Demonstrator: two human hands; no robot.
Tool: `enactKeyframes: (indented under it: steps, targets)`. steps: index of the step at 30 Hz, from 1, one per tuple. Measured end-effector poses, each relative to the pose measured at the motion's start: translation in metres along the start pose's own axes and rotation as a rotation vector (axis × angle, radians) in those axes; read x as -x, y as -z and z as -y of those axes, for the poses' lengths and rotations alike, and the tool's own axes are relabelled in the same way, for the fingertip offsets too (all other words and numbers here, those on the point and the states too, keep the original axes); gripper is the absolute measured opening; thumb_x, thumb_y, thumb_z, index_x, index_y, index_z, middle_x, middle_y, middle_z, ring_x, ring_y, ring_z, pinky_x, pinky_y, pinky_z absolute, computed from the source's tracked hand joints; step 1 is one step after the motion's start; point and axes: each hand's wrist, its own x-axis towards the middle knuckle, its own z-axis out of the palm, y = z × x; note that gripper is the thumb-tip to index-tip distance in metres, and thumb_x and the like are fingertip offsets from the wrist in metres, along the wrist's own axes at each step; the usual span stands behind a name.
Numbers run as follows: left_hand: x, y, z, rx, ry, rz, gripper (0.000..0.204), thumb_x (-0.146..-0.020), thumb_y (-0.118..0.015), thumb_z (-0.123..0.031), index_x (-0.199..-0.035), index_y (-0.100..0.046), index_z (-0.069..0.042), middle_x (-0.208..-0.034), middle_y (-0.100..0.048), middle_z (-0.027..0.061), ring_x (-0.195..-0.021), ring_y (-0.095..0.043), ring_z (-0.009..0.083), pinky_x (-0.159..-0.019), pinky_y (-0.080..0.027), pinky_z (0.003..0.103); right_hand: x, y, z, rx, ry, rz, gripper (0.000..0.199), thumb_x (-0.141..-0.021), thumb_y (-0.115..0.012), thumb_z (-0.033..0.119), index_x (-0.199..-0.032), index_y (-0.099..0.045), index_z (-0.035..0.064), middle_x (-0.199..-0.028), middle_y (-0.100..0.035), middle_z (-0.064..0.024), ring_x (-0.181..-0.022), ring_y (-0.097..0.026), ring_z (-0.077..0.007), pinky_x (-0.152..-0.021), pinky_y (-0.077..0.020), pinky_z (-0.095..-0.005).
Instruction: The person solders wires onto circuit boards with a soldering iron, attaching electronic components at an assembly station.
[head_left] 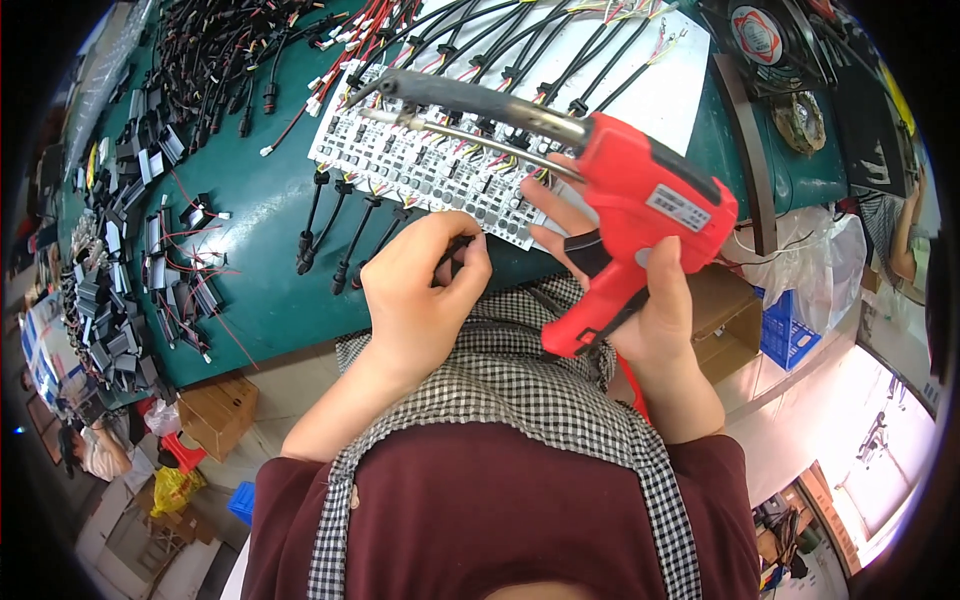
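My right hand is wrapped round the grip of a red soldering gun. The gun's long metal tip and thin feed tube point up and to the left, over a panel of small white circuit boards on the table. Close to the panel's near edge is my left hand, its fingers curled into a pinch. Something dark shows between them, too hidden to name. Black cables with plugs hang off the near edge of the boards, left of that hand. More black cables run from the far side across a white sheet.
The green table carries a heap of black cables at far left and many small dark metal housings along its left edge. A fan stands at far right. Below are a cardboard box and a blue crate.
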Motion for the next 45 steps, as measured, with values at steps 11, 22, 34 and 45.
enactKeyframes:
  steps: [11,22,34,45]
  targets:
    - [-0.003,-0.003,0.005,-0.332,-0.354,-0.082,0.017,-0.064,-0.065,0.003,-0.079,-0.058,-0.004,-0.065,-0.054,0.0052,-0.053,-0.053,0.0207,-0.048,-0.043,0.031,0.022,0.002,0.003,0.066,-0.05,-0.069,0.088,-0.079,-0.051,0.064,-0.135,-0.029,-0.0003,-0.13,-0.042,-0.0176,-0.12,-0.044,-0.0354,-0.097,-0.0374,-0.0467]
    - [-0.005,-0.001,0.002,-0.33,-0.335,-0.07,0.017,-0.063,-0.065,0.003,-0.077,-0.056,-0.004,-0.067,-0.056,0.0062,-0.056,-0.055,0.0215,-0.05,-0.045,0.03,0.118,0.053,-0.004,0.54,0.056,-0.058,0.074,-0.074,-0.074,0.031,-0.126,-0.041,-0.0087,-0.074,-0.064,-0.0066,-0.062,-0.064,-0.0151,-0.058,-0.0481,-0.0232]
    - [-0.006,0.0,0.0,-0.316,-0.311,-0.041,0.018,-0.064,-0.065,0.003,-0.078,-0.057,-0.004,-0.068,-0.056,0.0069,-0.056,-0.055,0.022,-0.05,-0.044,0.031,0.112,0.052,-0.008,0.663,0.049,0.0,0.073,-0.074,-0.074,0.031,-0.126,-0.041,-0.0074,-0.075,-0.066,-0.0067,-0.064,-0.066,-0.0161,-0.06,-0.0496,-0.0239]
    - [-0.006,0.0,0.0,-0.328,-0.333,-0.061,0.015,-0.066,-0.064,0.005,-0.077,-0.058,-0.004,-0.063,-0.055,0.0019,-0.046,-0.043,0.0104,-0.042,-0.034,0.024,0.117,0.052,-0.007,0.582,0.034,-0.032,0.074,-0.074,-0.074,0.031,-0.127,-0.039,-0.008,-0.073,-0.065,-0.0063,-0.064,-0.065,-0.0166,-0.061,-0.0489,-0.0247]
